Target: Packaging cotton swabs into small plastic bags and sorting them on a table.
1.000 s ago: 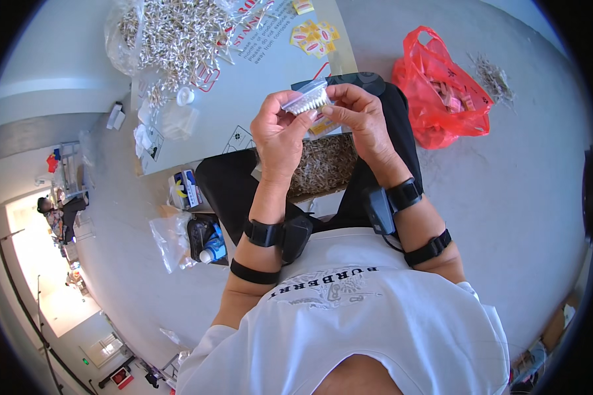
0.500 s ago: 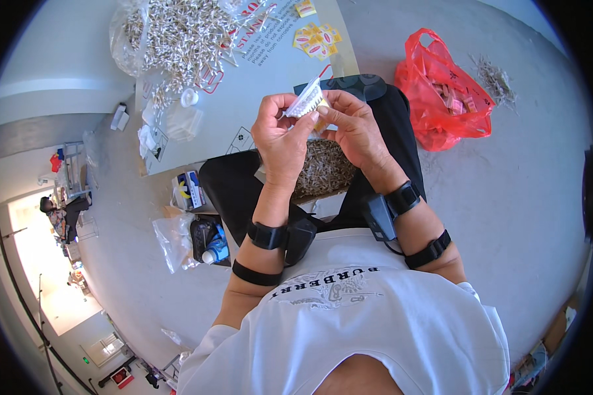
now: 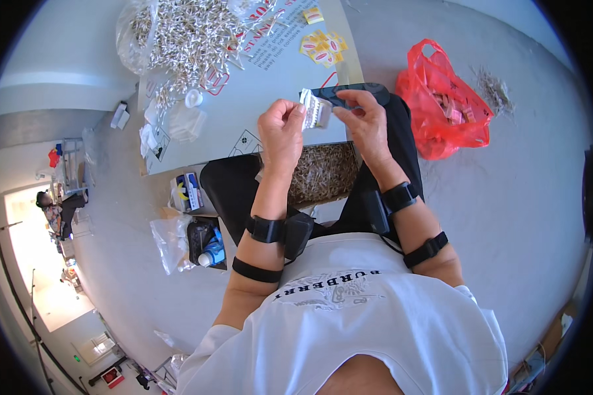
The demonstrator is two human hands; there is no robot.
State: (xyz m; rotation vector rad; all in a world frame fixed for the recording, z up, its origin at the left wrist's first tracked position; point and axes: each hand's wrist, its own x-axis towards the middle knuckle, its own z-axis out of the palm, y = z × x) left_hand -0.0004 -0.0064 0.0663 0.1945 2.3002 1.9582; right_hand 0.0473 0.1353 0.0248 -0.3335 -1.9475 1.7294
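My left hand (image 3: 283, 135) pinches a small clear plastic pack (image 3: 318, 112) by its left edge, thumb against fingers. White tips in a row show inside it, like cotton swabs. Just to the pack's right is my right hand (image 3: 367, 125), its thumb and forefinger apart; whether the thumb touches the pack's edge I cannot tell. Below the hands, between my thighs, sits a box (image 3: 323, 172) full of thin, light-brown sticks or swabs. A large heap of cotton swabs (image 3: 191, 39) lies on the table at the far left, partly in a clear bag.
Small yellow cards (image 3: 323, 47) lie on the table (image 3: 244, 99) beyond my hands. Beside the heap are a round white lid (image 3: 194, 98) and clear plastic pieces (image 3: 187, 123). On the floor at right stands a red plastic bag (image 3: 435, 85) with pink packs, near loose sticks (image 3: 494, 92).
My right hand has moved off the pack to the right and its fingers have parted. The left hand keeps hold, and the pack has turned to lie flatter.
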